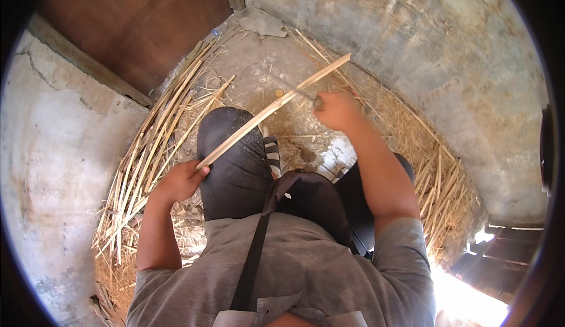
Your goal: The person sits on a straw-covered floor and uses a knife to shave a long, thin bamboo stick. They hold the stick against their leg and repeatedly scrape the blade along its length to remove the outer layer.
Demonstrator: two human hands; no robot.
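A smooth brown panel (135, 21) fills the upper left of the frame, edged below by a weathered wooden beam (91, 62). Under that, a pale plaster wall (59, 168) with a crack (38, 68) runs down the left side; a stained grey wall (447, 80) curves across the upper right. A flat grey slab (263, 22) lies at top centre, near a small blue object (215, 32). Dark boards (491, 271) stand at lower right, and something dark (547, 150), too cut off to identify, hangs at the right rim.
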